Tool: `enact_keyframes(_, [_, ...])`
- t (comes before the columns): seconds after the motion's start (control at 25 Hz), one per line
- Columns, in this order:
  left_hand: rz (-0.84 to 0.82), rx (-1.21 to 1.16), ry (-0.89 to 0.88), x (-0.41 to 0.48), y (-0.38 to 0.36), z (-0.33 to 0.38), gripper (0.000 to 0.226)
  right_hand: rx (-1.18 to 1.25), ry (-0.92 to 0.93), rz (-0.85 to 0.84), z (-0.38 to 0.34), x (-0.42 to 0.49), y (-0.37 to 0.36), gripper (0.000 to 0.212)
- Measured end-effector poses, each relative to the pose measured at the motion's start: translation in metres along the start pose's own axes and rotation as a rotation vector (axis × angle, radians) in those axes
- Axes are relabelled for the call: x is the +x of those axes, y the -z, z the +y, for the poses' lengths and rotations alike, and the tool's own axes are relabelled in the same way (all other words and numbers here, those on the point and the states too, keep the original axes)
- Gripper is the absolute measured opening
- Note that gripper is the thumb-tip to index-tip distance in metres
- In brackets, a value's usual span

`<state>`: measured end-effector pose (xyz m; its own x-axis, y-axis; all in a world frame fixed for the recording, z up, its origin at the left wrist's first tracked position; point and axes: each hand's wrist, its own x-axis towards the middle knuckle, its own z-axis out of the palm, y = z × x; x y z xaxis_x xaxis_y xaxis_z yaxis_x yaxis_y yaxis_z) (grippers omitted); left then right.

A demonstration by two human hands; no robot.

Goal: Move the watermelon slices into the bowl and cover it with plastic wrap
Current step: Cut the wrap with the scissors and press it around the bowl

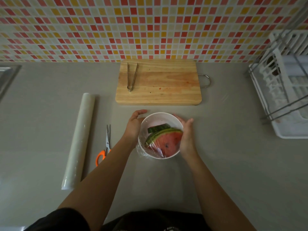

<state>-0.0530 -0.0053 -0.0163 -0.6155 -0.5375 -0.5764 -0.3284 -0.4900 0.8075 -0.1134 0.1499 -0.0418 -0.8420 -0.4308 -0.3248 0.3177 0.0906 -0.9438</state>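
Observation:
A white bowl [158, 118] stands on the grey counter in front of me, with watermelon slices [166, 139] inside, red flesh and green rind. Clear plastic wrap [141, 151] is stretched over the bowl's top and bunches down its near-left side. My left hand [134, 125] presses flat against the bowl's left side. On the opposite wall lies my right hand [187, 135], fingers together and pointing away from me. Both hands cup the wrapped bowl from outside.
A wooden cutting board [166, 90] with metal tongs [131, 75] lies behind the bowl. The plastic wrap roll [80, 139] and orange-handled scissors [105, 145] lie to the left. A white dish rack [286, 87] stands at the right, a sink edge [6, 77] at far left.

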Motion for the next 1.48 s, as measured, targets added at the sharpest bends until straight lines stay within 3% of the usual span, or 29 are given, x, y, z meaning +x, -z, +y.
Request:
enact_keyframes(0.12, [0.001, 0.007, 0.021, 0.001, 0.001, 0.0, 0.036, -0.085, -0.203, 0.064, -0.003, 0.002, -0.001, 0.098])
enact_keyframes(0.28, [-0.027, 0.433, -0.001, 0.011, 0.009, 0.012, 0.03, -0.291, -0.127, 0.278, -0.007, -0.001, -0.001, 0.087])
enact_keyframes(0.44, [0.303, 0.709, -0.252, 0.012, 0.037, 0.018, 0.031, -0.11, 0.006, 0.338, -0.002, 0.0, 0.009, 0.075])
enact_keyframes(0.52, [0.385, 0.633, -0.294, -0.007, 0.058, 0.013, 0.039, -0.081, 0.047, 0.292, -0.008, 0.011, 0.023, 0.078])
enact_keyframes(0.56, [0.379, 0.497, -0.218, -0.02, 0.064, 0.006, 0.045, -0.085, 0.056, 0.213, -0.013, 0.018, 0.027, 0.082])
enact_keyframes(0.68, [0.235, 0.176, 0.198, -0.068, 0.054, -0.03, 0.06, -0.229, -0.028, -0.089, -0.031, 0.028, 0.019, 0.109])
enact_keyframes(0.72, [0.178, 0.078, 0.264, -0.079, 0.044, -0.041, 0.058, -0.282, -0.068, -0.157, -0.035, 0.028, 0.012, 0.114])
enact_keyframes(0.8, [0.138, -0.127, 0.226, -0.084, 0.027, -0.051, 0.053, -0.306, -0.131, -0.179, -0.037, 0.023, 0.003, 0.113])
enact_keyframes(0.92, [0.19, -0.216, 0.054, -0.067, 0.021, -0.039, 0.048, -0.262, -0.23, -0.085, -0.033, 0.013, 0.013, 0.116])
enact_keyframes(1.0, [0.154, -0.198, 0.008, -0.052, 0.024, -0.027, 0.047, -0.318, -0.298, -0.109, -0.03, 0.001, 0.024, 0.105])
enact_keyframes(1.12, [0.006, 0.045, 0.023, -0.036, 0.025, -0.015, 0.053, -0.415, -0.374, -0.12, -0.024, -0.01, 0.032, 0.09])
enact_keyframes(1.28, [-0.177, 0.456, -0.099, -0.018, 0.019, 0.0, 0.065, -0.463, -0.283, -0.102, -0.024, 0.015, 0.031, 0.082])
enact_keyframes(1.36, [-0.225, 0.462, -0.129, -0.01, 0.016, 0.005, 0.057, -0.302, -0.337, -0.162, -0.027, 0.028, 0.027, 0.072])
enact_keyframes(1.48, [-0.272, 0.291, -0.095, 0.003, 0.014, 0.01, 0.038, -0.16, -0.349, -0.172, -0.029, 0.043, 0.022, 0.049])
